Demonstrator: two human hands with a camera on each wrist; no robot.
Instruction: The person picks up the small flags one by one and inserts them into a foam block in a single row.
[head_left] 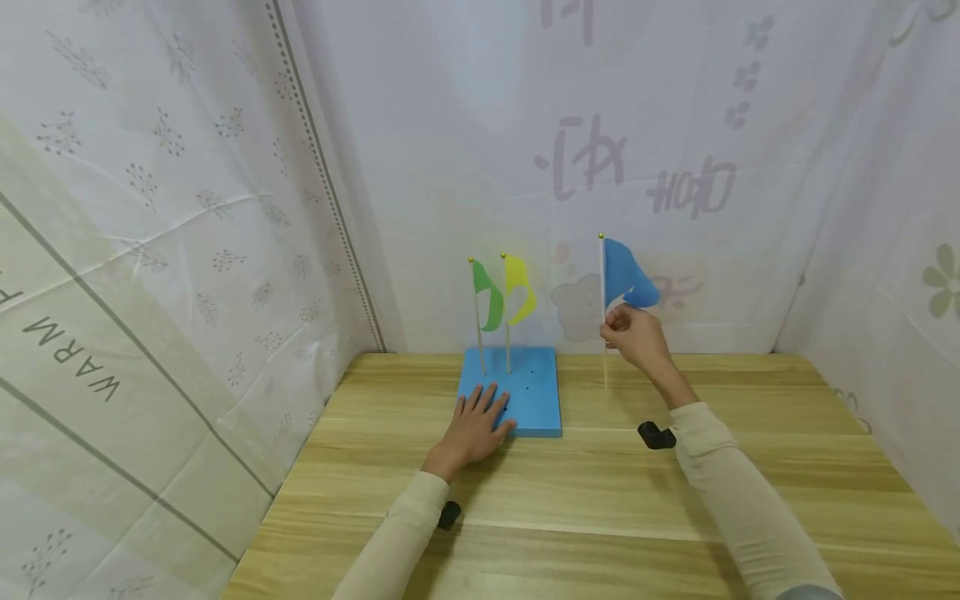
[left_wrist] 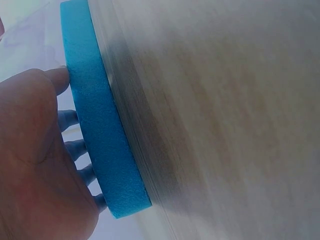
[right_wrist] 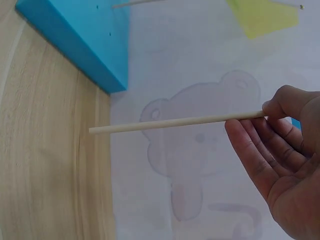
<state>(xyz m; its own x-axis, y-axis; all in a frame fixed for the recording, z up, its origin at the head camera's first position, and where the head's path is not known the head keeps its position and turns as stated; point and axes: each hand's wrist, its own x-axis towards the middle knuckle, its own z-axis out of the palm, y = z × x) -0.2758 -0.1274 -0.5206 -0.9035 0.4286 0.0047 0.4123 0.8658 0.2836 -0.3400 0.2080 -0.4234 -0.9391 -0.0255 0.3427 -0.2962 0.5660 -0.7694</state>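
Nearest the viewer, two cream sleeves (head_left: 750, 500) reach forward over the wooden desk (head_left: 600, 500); a small black wrist-mounted device (head_left: 656, 435) shows beside the right forearm and another (head_left: 448, 514) under the left.

The left hand (head_left: 474, 425) lies flat, fingers straight and spread, pressing on the near left corner of the blue foam block (head_left: 534, 392). In the left wrist view the palm (left_wrist: 35, 165) rests on the block's top face while the block's edge (left_wrist: 100, 130) sits on the desk; nothing is gripped.

The block lies flat at the middle of the desk, toward the back. Small holes dot its top. Two flags stand upright in it, side by side near its far left part: the green flag (head_left: 489, 296) to the left and the yellow flag (head_left: 519, 290) just beside it, each on a thin stick with a small gold tip.

To the right of the block, and apart from it, the right hand (head_left: 633, 333) is raised above the desk and pinches the stick of the blue flag (head_left: 626, 273) between thumb and fingertips. The stick is held upright, with its lower end near the desk surface. In the right wrist view the curled fingers (right_wrist: 280, 145) close on the wooden stick (right_wrist: 175, 123), whose free end is bare.

Behind everything hang pale printed curtains (head_left: 187, 208) enclosing the desk on three sides.
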